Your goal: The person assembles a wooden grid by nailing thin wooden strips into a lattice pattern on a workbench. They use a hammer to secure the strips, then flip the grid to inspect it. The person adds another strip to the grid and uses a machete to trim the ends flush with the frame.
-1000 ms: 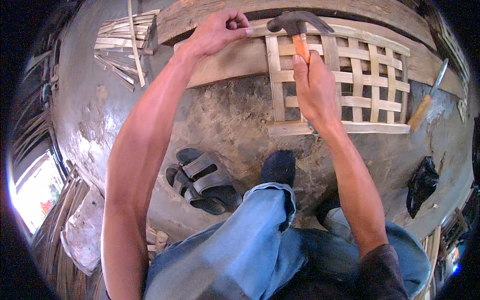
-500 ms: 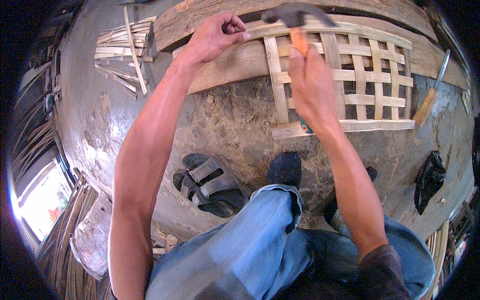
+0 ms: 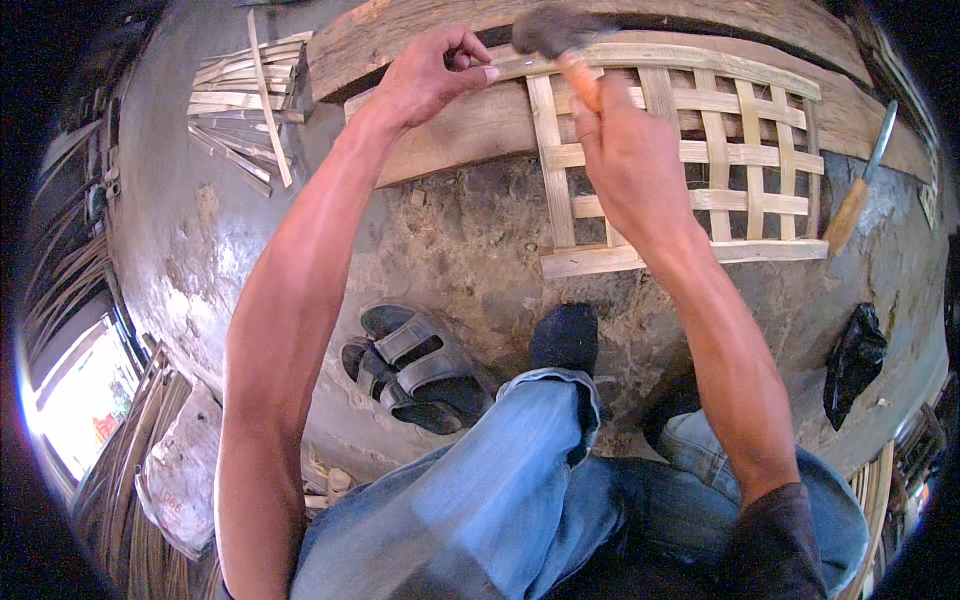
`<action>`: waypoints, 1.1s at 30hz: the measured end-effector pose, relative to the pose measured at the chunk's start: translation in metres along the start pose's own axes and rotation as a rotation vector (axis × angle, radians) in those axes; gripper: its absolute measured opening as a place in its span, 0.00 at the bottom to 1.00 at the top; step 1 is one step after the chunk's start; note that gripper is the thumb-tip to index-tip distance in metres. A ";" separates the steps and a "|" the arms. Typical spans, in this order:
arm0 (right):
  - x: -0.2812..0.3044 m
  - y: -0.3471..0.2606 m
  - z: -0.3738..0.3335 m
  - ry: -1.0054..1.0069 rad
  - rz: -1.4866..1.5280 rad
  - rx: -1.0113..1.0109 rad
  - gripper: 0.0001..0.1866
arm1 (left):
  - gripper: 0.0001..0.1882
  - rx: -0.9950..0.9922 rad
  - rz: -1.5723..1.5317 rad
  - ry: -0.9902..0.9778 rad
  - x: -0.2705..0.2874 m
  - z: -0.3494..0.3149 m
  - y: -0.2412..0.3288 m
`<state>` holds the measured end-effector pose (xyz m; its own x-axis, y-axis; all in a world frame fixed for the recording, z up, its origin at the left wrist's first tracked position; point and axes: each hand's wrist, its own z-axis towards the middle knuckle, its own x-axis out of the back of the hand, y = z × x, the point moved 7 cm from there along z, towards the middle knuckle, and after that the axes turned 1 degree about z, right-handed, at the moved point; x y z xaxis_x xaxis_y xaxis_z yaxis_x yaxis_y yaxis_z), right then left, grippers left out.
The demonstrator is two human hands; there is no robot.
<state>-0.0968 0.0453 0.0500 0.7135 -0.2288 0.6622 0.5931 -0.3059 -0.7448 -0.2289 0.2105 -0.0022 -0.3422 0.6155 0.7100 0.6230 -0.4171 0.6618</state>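
Observation:
My right hand (image 3: 637,170) is wrapped round the orange handle of a claw hammer (image 3: 553,33). The hammer's dark head is blurred over the top rail of a woven bamboo lattice panel (image 3: 717,160). My left hand (image 3: 425,82) closes at that rail's left end, thumb and curled fingers gripping the bamboo. A small pale, shiny spot, perhaps a nail, shows on the rail between hand and hammer. The panel's upper part rests on a thick wooden plank (image 3: 455,135); its lower rail hangs over the floor. My right hand covers part of the lattice.
Right of the panel lies a knife (image 3: 853,208) with a wooden handle. Split bamboo strips (image 3: 245,105) are piled at the far left. Sandals (image 3: 420,365) sit near my socked foot (image 3: 565,338). A black plastic bag (image 3: 856,365) lies at the right.
The hammer head has shifted slightly left and tilted, and my right hand has turned and moved slightly right and down. My left hand keeps its grip on the rail's end.

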 end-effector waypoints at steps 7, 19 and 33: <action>0.007 -0.003 0.009 -0.040 -0.214 0.204 0.12 | 0.13 0.019 -0.041 -0.029 -0.003 0.000 0.001; 0.010 -0.006 0.016 -0.111 -0.302 0.220 0.12 | 0.15 0.056 -0.076 -0.025 -0.013 -0.002 -0.011; 0.002 0.004 0.019 -0.185 -0.433 0.298 0.11 | 0.14 0.087 -0.061 -0.031 -0.018 -0.001 -0.010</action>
<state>-0.0856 0.0611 0.0472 0.4189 0.0338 0.9074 0.9073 -0.0548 -0.4168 -0.2295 0.2032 -0.0212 -0.3599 0.6589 0.6605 0.6610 -0.3196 0.6789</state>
